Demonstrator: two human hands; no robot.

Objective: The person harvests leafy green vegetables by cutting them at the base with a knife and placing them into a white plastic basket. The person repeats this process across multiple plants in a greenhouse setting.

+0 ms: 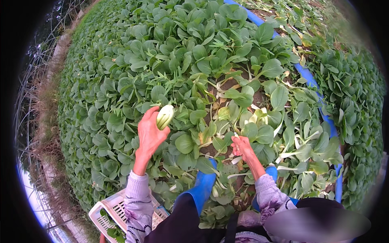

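Note:
My left hand [152, 129] is closed around a head of bok choy [165, 117], its pale stem base turned upward; the leaves are hidden or merge with the plants below. To its right, my right hand [242, 147] grips a small knife [235, 133] by a light handle, and the thin blade points up among the leaves. Growing bok choy plants [185, 143] surround both hands. Loose cut leaves with white stems [285, 155] lie on the soil right of my right hand.
A white plastic crate [104, 204] with some greens stands at lower left, beside my left sleeve. My blue boots [204, 185] are planted among the leaves. A blue hose [307, 74] runs down the right side. Dry grass and netting border the far left.

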